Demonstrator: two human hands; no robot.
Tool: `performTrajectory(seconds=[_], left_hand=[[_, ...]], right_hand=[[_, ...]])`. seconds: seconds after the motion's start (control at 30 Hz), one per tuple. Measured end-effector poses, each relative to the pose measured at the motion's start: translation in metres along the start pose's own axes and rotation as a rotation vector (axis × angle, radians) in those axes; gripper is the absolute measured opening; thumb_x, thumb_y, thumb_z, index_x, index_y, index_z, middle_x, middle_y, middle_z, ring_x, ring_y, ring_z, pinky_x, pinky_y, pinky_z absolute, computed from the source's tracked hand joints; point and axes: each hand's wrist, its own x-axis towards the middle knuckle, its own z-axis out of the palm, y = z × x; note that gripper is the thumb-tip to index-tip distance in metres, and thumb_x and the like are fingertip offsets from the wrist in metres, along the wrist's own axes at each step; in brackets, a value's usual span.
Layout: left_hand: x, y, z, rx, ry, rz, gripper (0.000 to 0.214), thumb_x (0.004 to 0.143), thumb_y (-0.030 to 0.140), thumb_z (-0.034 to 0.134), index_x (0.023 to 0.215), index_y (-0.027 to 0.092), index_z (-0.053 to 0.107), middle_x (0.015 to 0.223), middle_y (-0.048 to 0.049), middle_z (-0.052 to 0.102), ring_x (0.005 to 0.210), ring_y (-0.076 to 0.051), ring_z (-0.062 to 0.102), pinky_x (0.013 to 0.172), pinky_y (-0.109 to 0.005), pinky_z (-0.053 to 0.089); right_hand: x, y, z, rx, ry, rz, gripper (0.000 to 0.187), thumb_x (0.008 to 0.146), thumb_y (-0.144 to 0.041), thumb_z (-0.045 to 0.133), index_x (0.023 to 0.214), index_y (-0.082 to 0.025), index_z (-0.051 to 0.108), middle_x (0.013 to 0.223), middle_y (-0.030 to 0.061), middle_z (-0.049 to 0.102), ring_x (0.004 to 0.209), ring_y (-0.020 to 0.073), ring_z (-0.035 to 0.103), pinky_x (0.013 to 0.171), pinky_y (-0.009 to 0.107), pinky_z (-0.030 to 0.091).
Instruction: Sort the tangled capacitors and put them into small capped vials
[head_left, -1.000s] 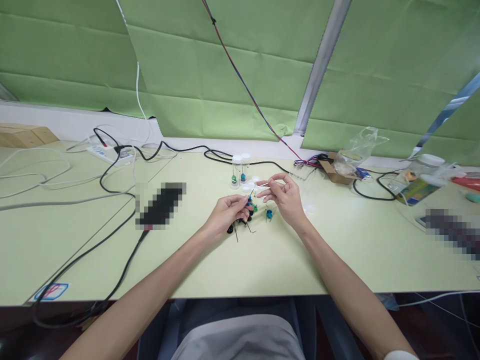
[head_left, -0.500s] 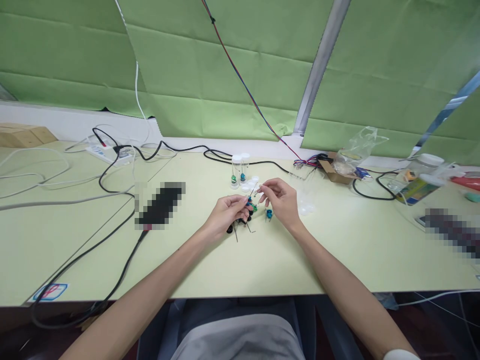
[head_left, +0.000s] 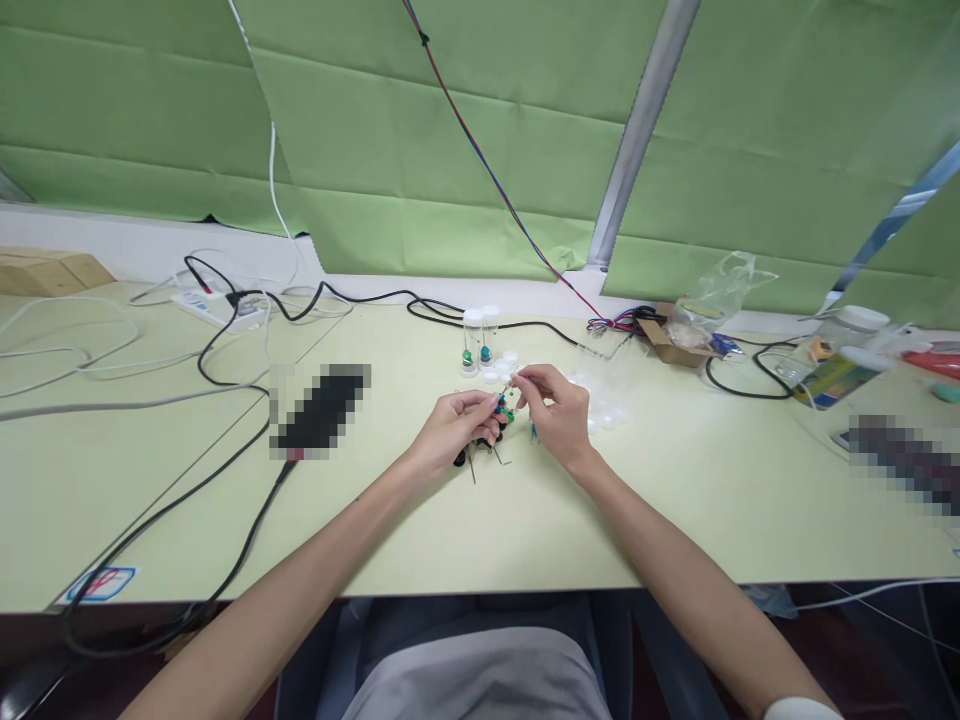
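My left hand [head_left: 461, 425] is closed in a pinch on a small blue part [head_left: 500, 401] with a thin metal pin rising from it. My right hand [head_left: 551, 400] meets it from the right, thumb and fingertips pressed together near the top of the pin; whether they grip it is too small to tell. Below the left fingers lies a pile of small black parts [head_left: 460, 459] with thin metal pins, and a green part [head_left: 510, 415] shows beside them. Another blue part [head_left: 533, 431] is mostly hidden behind my right hand.
Two clear capped tubes stand behind the hands, one with a green piece [head_left: 467, 357], one with a blue piece [head_left: 486, 353]. White caps [head_left: 491, 377] and clear tubes [head_left: 606, 408] lie nearby. Black cable [head_left: 367, 297], a cardboard box [head_left: 675, 340] and a blurred dark object [head_left: 322, 410] surround them.
My right hand has moved slightly left and closer to my left hand, its fingers now at the pin. It now covers most of the loose blue part. My left hand stays nearly still.
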Motion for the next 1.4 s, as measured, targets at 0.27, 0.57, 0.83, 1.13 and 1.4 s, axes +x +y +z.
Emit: performTrajectory(seconds=[0.27,0.57,0.83,1.13,1.4], left_hand=[[0.0004,-0.0004,-0.0003,0.005,-0.003,0.001,0.04,0.074,0.048,0.076,0.089,0.012,0.068,0.079,-0.0075,0.068,0.061,-0.012,0.058,0.059,-0.026,0.048],[-0.0005,0.001,0.001,0.005,0.006,-0.005,0.038,0.075,0.047,0.076,0.087,0.012,0.068,0.078,-0.0071,0.067,0.061,-0.012,0.058,0.059,-0.027,0.047],[-0.0006,0.0015,0.0017,0.005,-0.002,-0.005,0.036,0.076,0.046,0.075,0.086,0.013,0.068,0.078,-0.006,0.067,0.06,-0.011,0.058,0.06,-0.027,0.046],[0.0,0.0007,0.0007,0.0,0.004,-0.004,0.038,0.075,0.047,0.076,0.086,0.012,0.068,0.078,-0.0067,0.067,0.061,-0.011,0.058,0.059,-0.026,0.047],[0.0006,-0.0004,-0.0002,0.003,0.002,0.002,0.039,0.074,0.048,0.076,0.088,0.012,0.067,0.078,-0.007,0.068,0.06,-0.012,0.058,0.059,-0.027,0.047]], right_hand=[[-0.0004,0.0005,-0.0003,-0.011,-0.01,0.014,0.017,0.092,-0.038,0.058,0.088,-0.023,0.065,0.082,0.0026,0.071,0.058,0.0143,0.063,0.058,0.028,0.053],[0.0001,0.0005,-0.0012,-0.027,-0.019,0.004,0.017,0.093,-0.038,0.057,0.089,-0.023,0.065,0.082,0.0031,0.07,0.057,0.0139,0.063,0.058,0.028,0.053],[0.0001,0.0007,-0.0013,-0.03,-0.019,0.006,0.018,0.092,-0.038,0.057,0.088,-0.023,0.065,0.082,0.0028,0.07,0.057,0.014,0.062,0.057,0.028,0.052],[0.0011,-0.0026,-0.0025,-0.02,-0.006,0.006,0.014,0.093,-0.034,0.056,0.093,-0.022,0.064,0.082,0.003,0.069,0.058,0.0136,0.061,0.058,0.028,0.051],[0.0014,-0.0033,-0.0029,-0.04,-0.009,0.011,0.013,0.094,-0.032,0.054,0.096,-0.021,0.062,0.079,0.0027,0.068,0.061,0.0133,0.061,0.057,0.027,0.05]])
